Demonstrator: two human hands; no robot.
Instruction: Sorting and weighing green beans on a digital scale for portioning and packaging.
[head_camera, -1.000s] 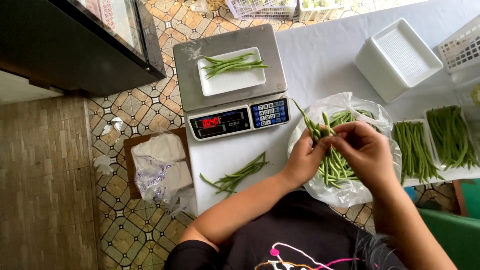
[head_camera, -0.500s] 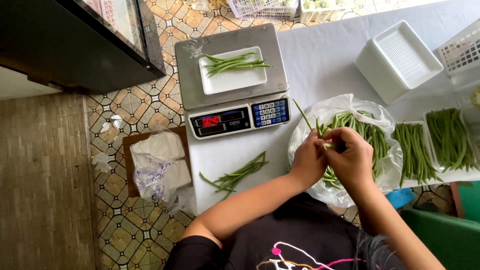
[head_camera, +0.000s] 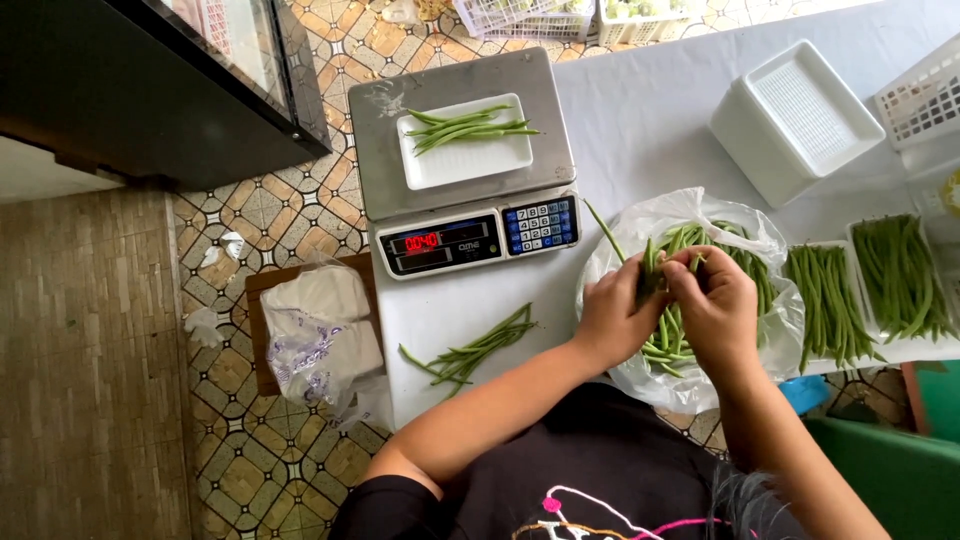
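Both hands have drawn together over the clear plastic bag at the tabletop's near edge; a second ago they were spread apart in the heap. Left hand clenched round a bunch of green beans, right hand pinching the same stems, so a bunch looks gathered. Beans slim, glossy, slightly curved. Bag crinkled, thin. White foam tray, matte, on the steel scale toward the far edge; loose beans near the left edge

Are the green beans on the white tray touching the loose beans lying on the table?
Apart. The head view shows the tray beans up on the scale, the loose beans below it.
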